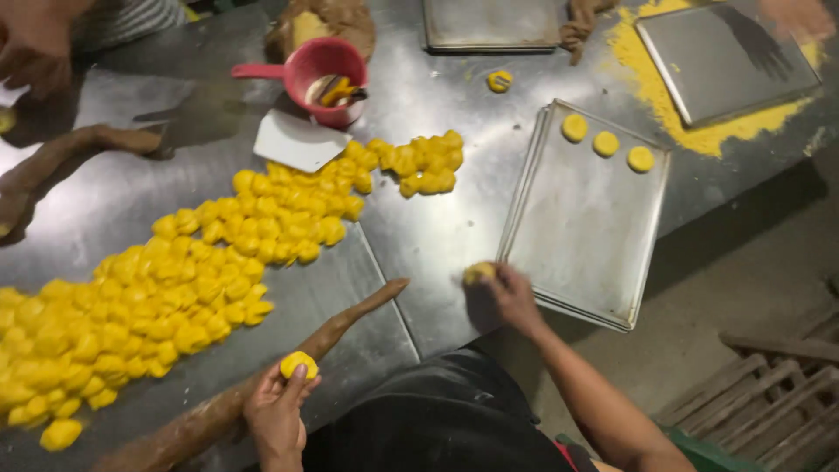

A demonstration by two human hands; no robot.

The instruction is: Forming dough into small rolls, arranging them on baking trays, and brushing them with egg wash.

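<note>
left hand (278, 404) pinching a yellow dough ball (298, 364) by the table's near edge | right hand (509, 293) gripping another dough piece (478, 273) touching the baking tray (577, 236) edge | brown dough roll (336, 328) between hands | big yellow pile (157, 297) crowds left, tray mostly bare

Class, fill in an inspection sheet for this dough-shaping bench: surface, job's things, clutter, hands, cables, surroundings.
Surface: steel table, yellow powder spilled at far right.
Job's things: heap of yellow dough pieces; brown roll; near tray with three discs.
Clutter: red jug, white scraper, two more trays.
Hands: left hand holds a yellow ball; right hand presses a piece on the table.
Cables: nothing seen.
Surroundings: another person's hand top left; wooden slats on floor.
</note>
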